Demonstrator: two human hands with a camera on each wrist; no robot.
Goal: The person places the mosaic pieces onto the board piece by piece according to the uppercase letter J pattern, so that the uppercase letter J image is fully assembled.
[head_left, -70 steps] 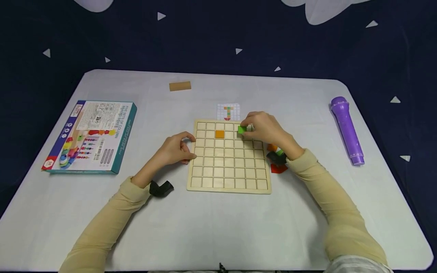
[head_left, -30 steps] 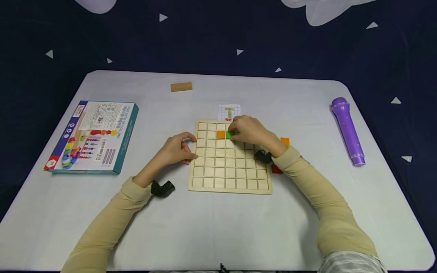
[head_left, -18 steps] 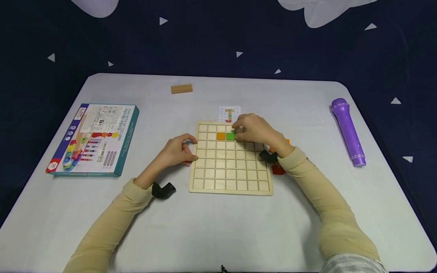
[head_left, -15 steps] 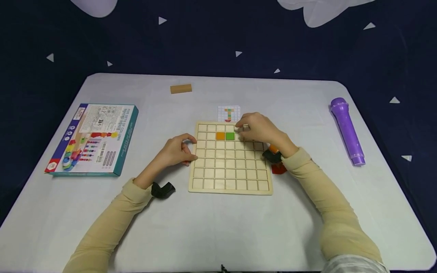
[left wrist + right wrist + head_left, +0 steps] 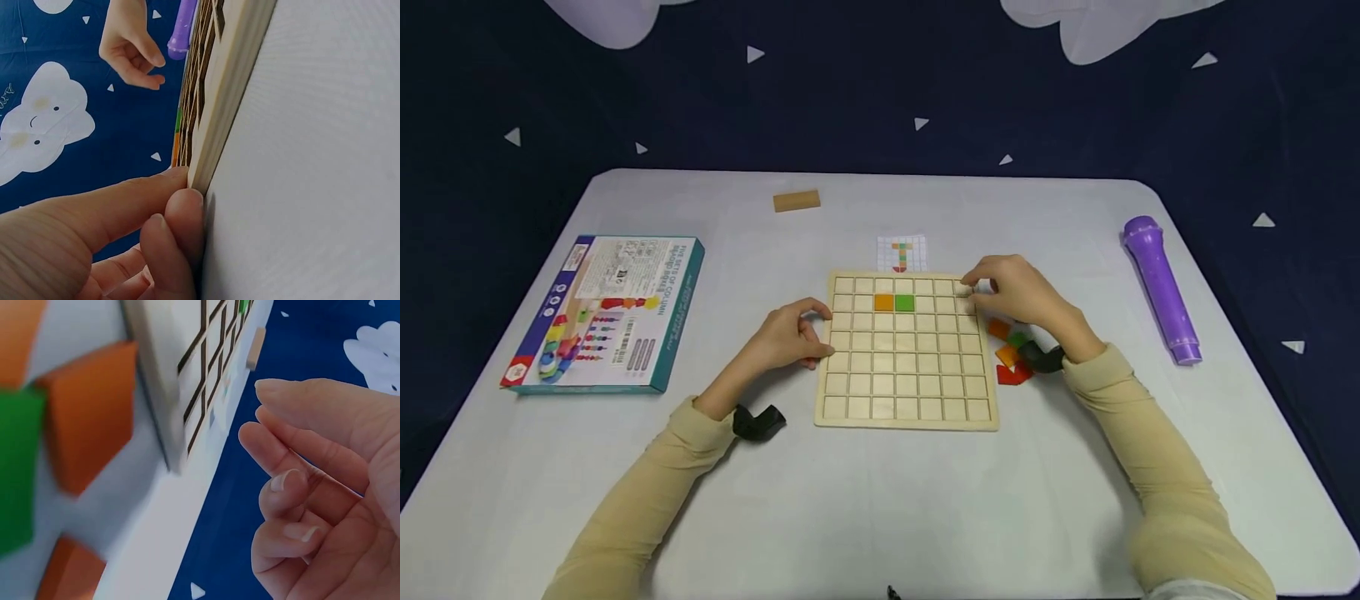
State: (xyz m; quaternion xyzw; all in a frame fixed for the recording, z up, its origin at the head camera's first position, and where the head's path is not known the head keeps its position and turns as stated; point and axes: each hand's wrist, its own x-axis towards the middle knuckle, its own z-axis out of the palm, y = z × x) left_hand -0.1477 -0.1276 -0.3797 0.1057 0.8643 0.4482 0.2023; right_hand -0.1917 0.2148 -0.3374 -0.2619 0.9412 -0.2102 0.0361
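A pale wooden grid board (image 5: 895, 363) lies on the table, with an orange square block (image 5: 883, 302) and a green square block (image 5: 905, 302) side by side in its second row from the far edge. My left hand (image 5: 786, 333) holds the board's left edge, thumb and fingertip meeting the rim (image 5: 215, 119) in the left wrist view. Over the board's far right corner hovers my right hand (image 5: 1018, 292), thumb and index finger apart with nothing between them. Loose orange (image 5: 1006, 356), green (image 5: 1018, 339) and red blocks (image 5: 1013, 375) lie beside the board, partly covered by a black wrist strap.
Behind the board lies a small printed pattern card (image 5: 902, 250). A boxed toy set (image 5: 606, 312) is at the left, a brown wooden strip (image 5: 797, 201) at the back, and a purple tube (image 5: 1163, 292) at the right.
My right hand carried the green block left, set it next to the orange one and let go. It has since moved right, off the grid's middle. The left hand stays put.
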